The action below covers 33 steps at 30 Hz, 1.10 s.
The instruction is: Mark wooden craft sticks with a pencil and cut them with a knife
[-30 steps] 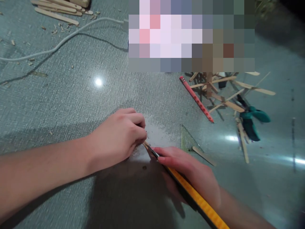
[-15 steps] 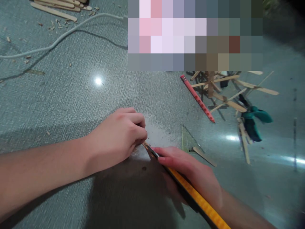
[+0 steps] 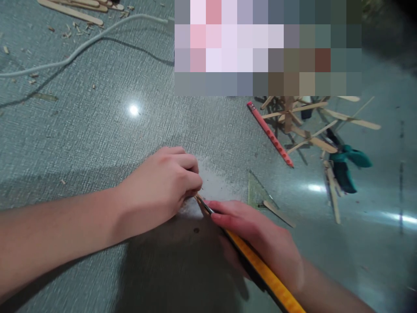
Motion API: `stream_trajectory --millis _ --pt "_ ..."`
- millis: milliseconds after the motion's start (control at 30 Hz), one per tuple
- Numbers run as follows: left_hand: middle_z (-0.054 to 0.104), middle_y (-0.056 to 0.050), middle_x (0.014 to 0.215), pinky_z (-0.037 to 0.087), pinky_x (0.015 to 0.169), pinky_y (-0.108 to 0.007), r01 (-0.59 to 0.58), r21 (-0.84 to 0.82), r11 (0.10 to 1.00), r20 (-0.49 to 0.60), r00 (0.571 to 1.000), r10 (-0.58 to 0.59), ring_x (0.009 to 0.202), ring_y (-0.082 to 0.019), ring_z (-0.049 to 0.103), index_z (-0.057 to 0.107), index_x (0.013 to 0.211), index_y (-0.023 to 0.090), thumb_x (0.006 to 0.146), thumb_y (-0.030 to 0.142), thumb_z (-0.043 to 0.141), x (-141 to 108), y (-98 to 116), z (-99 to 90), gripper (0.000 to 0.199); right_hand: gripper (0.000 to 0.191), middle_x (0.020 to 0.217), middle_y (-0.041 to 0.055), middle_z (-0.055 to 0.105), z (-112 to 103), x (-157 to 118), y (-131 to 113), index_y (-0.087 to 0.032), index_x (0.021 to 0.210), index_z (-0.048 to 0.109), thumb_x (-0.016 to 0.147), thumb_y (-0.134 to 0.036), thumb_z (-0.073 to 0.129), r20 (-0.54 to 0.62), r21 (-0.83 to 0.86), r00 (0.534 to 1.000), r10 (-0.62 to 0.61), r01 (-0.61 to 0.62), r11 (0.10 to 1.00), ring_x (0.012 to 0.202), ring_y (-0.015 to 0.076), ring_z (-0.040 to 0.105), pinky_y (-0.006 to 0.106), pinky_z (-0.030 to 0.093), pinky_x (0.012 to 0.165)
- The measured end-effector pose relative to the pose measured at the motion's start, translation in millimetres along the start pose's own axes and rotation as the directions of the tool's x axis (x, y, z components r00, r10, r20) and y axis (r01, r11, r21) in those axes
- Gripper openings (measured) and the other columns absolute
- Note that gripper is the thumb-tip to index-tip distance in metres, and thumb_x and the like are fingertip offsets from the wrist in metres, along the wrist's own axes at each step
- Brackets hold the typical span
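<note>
My left hand [image 3: 169, 180] is closed, its fingers bent down over the tabletop. From under its fingertips pokes the end of a small wooden piece [image 3: 198, 199]; most of it is hidden by the hand. Wrapped round a yellow-and-black utility knife [image 3: 260, 267], my right hand [image 3: 260, 230] has its fingers close to the metal blade. The blade tip meets the wooden piece right beside my left fingertips. Pale dust [image 3: 215, 180] lies on the table around this spot.
A red pencil [image 3: 270, 134], a clear set square [image 3: 259, 191] and a loose stick [image 3: 278, 213] lie to the right. Beyond are teal-handled pliers [image 3: 345, 167] among wooden sticks [image 3: 309, 137]. A white cable [image 3: 81, 54] and more sticks [image 3: 71, 11] are at upper left. A blurred block covers the top.
The knife and my right hand have shifted slightly toward the left, nearer my left fingertips. My left hand stays almost still, and the view has moved a little.
</note>
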<state>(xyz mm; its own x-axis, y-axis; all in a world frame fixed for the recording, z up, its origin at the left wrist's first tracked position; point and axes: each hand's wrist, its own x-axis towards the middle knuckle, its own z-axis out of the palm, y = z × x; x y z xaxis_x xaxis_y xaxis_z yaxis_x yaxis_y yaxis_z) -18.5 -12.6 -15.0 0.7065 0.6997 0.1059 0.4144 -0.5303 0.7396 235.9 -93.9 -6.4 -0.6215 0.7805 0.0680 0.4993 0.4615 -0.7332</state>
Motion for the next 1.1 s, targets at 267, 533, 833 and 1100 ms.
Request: stream_trajectory --millis 267,533,833,1100 --pt "0.073 0.000 0.086 0.041 0.076 -0.034 -0.023 0.025 0.999 -0.004 1.000 0.023 0.082 -0.017 0.060 0.077 0.076 0.019 0.095 0.014 0.064 0.6 -1.0 -0.3 0.024 0.049 0.134 0.0115 0.073 6.1 2.2 -13.3 -0.028 0.153 0.050 0.104 -0.020 0.053 0.040 -0.120 0.999 -0.026 0.031 0.992 0.118 0.0262 0.075 0.040 0.066 0.099" --pt "0.070 -0.001 0.079 0.039 0.073 -0.033 -0.031 0.042 0.999 -0.036 0.999 0.032 0.075 -0.015 0.056 0.075 0.070 0.018 0.095 0.013 0.062 -0.4 -0.1 2.0 0.029 0.052 0.129 0.0117 0.075 13.7 -0.2 -13.8 -0.026 0.156 0.046 0.105 -0.022 0.052 -0.033 -0.095 0.999 0.014 -0.017 0.995 0.115 0.0261 0.075 0.037 0.068 0.092" --pt "0.072 -0.002 0.078 0.041 0.073 -0.035 -0.044 0.104 0.994 -0.067 0.996 0.051 0.074 -0.017 0.060 0.077 0.074 0.020 0.096 0.017 0.057 -2.4 -0.4 7.2 0.030 0.071 0.118 0.0105 0.080 16.0 1.0 -25.0 -0.026 0.169 0.022 0.104 -0.015 0.049 -0.068 -0.177 0.996 -0.063 0.050 0.983 0.113 0.0292 0.077 0.043 0.068 0.096" --pt "0.072 -0.001 0.077 0.041 0.072 -0.036 -0.044 0.156 0.987 -0.083 0.995 0.057 0.073 -0.017 0.061 0.076 0.072 0.021 0.094 0.016 0.056 -3.2 -1.4 11.2 0.030 0.043 0.103 0.0054 0.083 25.8 -10.4 -13.8 -0.030 0.148 0.056 0.105 -0.027 0.051 0.006 -0.015 0.987 0.159 -0.159 0.987 0.105 0.0286 0.080 0.043 0.068 0.096"
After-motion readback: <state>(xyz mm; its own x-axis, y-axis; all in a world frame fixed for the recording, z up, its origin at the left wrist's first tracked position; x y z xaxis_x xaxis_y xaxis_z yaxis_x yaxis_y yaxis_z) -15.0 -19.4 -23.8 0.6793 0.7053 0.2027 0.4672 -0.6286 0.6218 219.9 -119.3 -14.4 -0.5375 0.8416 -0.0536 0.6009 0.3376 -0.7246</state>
